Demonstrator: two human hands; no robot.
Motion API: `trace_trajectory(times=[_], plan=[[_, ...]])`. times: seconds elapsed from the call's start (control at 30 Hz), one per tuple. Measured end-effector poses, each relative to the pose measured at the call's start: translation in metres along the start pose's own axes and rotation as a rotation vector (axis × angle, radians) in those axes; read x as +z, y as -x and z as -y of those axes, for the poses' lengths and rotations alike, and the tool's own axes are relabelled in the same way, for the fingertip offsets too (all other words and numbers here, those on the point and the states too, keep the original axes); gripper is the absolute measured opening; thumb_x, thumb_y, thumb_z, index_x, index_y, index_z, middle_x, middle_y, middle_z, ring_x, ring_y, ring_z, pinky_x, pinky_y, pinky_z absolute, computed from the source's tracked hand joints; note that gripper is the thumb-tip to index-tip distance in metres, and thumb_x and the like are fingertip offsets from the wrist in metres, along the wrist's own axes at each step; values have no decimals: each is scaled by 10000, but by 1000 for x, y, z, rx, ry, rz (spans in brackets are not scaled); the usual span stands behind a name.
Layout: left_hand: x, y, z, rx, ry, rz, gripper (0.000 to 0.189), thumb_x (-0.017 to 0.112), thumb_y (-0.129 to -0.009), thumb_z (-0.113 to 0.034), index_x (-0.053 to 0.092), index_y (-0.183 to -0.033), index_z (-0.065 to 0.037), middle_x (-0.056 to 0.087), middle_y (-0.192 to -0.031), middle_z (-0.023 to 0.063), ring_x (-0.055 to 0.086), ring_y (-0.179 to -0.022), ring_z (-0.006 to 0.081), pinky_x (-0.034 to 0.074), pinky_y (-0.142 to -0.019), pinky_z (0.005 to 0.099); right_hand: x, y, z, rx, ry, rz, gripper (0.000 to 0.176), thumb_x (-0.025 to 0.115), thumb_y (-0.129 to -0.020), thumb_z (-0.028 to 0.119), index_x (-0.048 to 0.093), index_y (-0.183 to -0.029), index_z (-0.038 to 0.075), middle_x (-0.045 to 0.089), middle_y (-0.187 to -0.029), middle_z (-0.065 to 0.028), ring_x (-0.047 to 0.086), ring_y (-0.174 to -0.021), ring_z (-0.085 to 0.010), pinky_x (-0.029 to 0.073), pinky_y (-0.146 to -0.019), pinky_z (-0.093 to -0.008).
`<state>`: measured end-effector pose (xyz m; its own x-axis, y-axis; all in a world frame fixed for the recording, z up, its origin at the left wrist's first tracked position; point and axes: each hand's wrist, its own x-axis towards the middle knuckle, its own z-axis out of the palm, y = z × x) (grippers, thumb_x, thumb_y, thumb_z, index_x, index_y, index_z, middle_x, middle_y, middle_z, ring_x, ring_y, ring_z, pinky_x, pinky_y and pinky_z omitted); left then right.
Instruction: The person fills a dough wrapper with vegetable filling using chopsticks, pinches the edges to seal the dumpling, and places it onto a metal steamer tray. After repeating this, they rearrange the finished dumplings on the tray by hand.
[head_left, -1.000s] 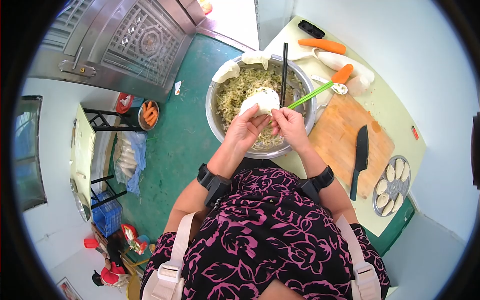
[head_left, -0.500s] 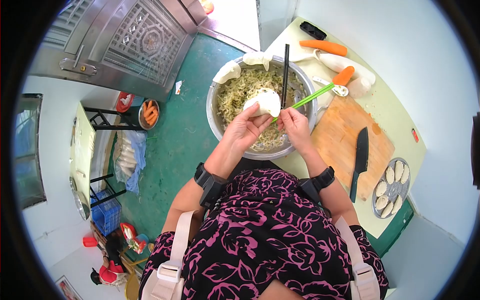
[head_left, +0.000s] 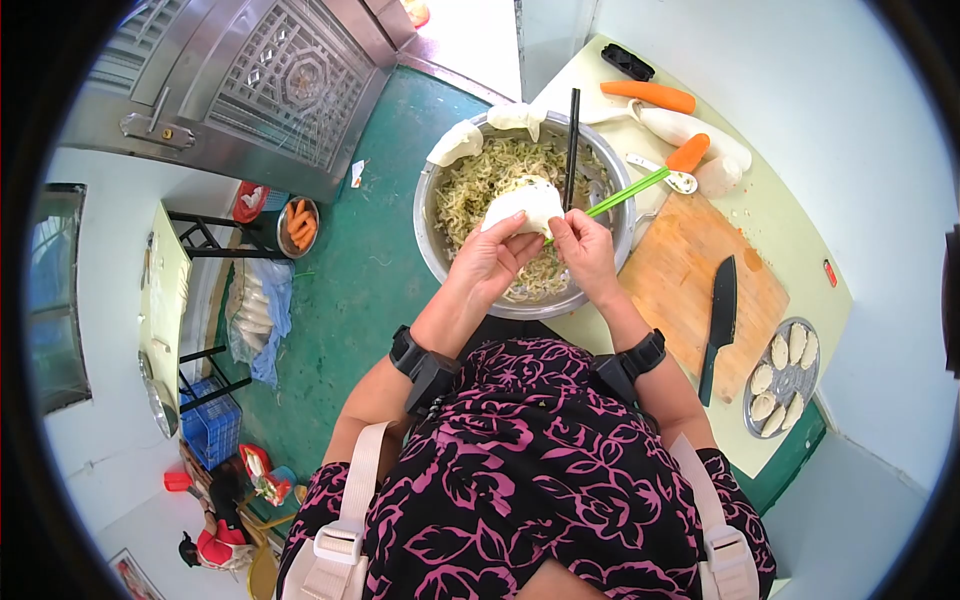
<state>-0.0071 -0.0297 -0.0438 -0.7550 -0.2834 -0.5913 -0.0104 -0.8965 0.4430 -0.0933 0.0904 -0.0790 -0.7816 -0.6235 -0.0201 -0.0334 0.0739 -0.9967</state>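
Note:
A white dumpling wrapper [head_left: 524, 206] rests in my left hand [head_left: 484, 264], my thumb on top and the fingers beneath. At its right edge, my right hand [head_left: 588, 254] pinches the dough between thumb and fingers. Both hands are above a large metal bowl [head_left: 424, 205] of shredded filling [head_left: 468, 190]. Two loose wrappers [head_left: 456, 144] drape over the bowl's far rim. Black chopsticks [head_left: 572, 140] stand in the bowl, and a green-handled utensil [head_left: 630, 190] leans across its right side. Whether filling lies inside the held wrapper is hard to see.
Right of the bowl are a cutting board [head_left: 690, 270], a knife [head_left: 722, 310] and a metal plate [head_left: 788, 366] with several dumplings. Carrots [head_left: 650, 96] and a white radish [head_left: 690, 130] lie at the table's far end. A person [head_left: 218, 540] is at lower left.
My right hand has moved slightly up and left onto the wrapper's right edge. The wrapper has shifted a little left and its edge is now pinched.

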Motion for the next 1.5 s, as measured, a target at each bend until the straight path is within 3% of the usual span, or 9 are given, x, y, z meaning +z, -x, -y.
trace_trajectory(times=[0.23, 0.63, 0.73, 0.83, 0.93, 1.03, 1.23, 1.5], plan=[[3, 4, -3, 29, -73, 18, 288, 572, -790, -65, 483, -1061, -28, 572, -996, 113, 575, -915, 218, 486, -817, 354, 0, -1, 0, 42, -30, 10, 326, 566, -834, 233, 457, -635, -1, 381, -519, -1, 328, -511, -60, 304, -437, -241], [9, 8, -6, 122, -169, 79, 287, 543, -817, -111, 478, -1086, -37, 574, -1006, 103, 576, -902, 205, 476, -812, 363, 0, 1, 10, -188, 226, -46, 293, 552, -835, 190, 482, -628, -5, 421, -472, -52, 355, -446, -91, 310, -411, -260], [6, 6, -7, 78, -129, 61, 285, 544, -817, -120, 481, -1081, -34, 577, -994, 102, 579, -892, 203, 482, -799, 359, -7, 5, 8, -113, 122, 17, 291, 533, -849, 217, 497, -658, 0, 459, -499, -56, 382, -439, -99, 323, -416, -256], [1, 4, -9, 25, -48, 40, 275, 544, -821, -132, 486, -1068, -26, 581, -982, 103, 586, -868, 201, 489, -788, 354, -14, 7, 24, 90, -111, -92, 295, 519, -857, 249, 507, -693, 4, 497, -537, -56, 409, -457, -99, 343, -436, -252], [0, 5, -10, -17, 5, 46, 264, 543, -825, -143, 490, -1050, -17, 585, -966, 106, 592, -842, 198, 496, -783, 348, -16, 2, 13, 10, 75, -73, 271, 544, -843, 244, 512, -720, 5, 506, -560, -47, 417, -484, -93, 352, -453, -247], [2, 4, -10, -44, 8, 46, 260, 542, -826, -148, 491, -1041, -11, 586, -953, 106, 593, -836, 192, 502, -785, 341, -12, 4, 7, -75, 72, 15, 265, 577, -822, 236, 511, -707, 6, 495, -551, -43, 420, -505, -86, 352, -461, -240], [2, 5, -7, -45, -42, 85, 263, 546, -822, -140, 488, -1045, -13, 584, -950, 105, 595, -839, 189, 506, -783, 338, -8, 2, 16, -135, 101, -2, 272, 598, -808, 227, 504, -679, 7, 472, -519, -37, 405, -488, -88, 344, -451, -243], [10, 9, -9, 3, -156, 91, 303, 558, -797, -90, 476, -1086, -42, 580, -979, 83, 594, -837, 179, 525, -696, 336, -7, 2, 8, -30, 5, 34, 254, 543, -842, 190, 509, -681, -3, 438, -505, -40, 381, -480, -77, 323, -431, -252]])
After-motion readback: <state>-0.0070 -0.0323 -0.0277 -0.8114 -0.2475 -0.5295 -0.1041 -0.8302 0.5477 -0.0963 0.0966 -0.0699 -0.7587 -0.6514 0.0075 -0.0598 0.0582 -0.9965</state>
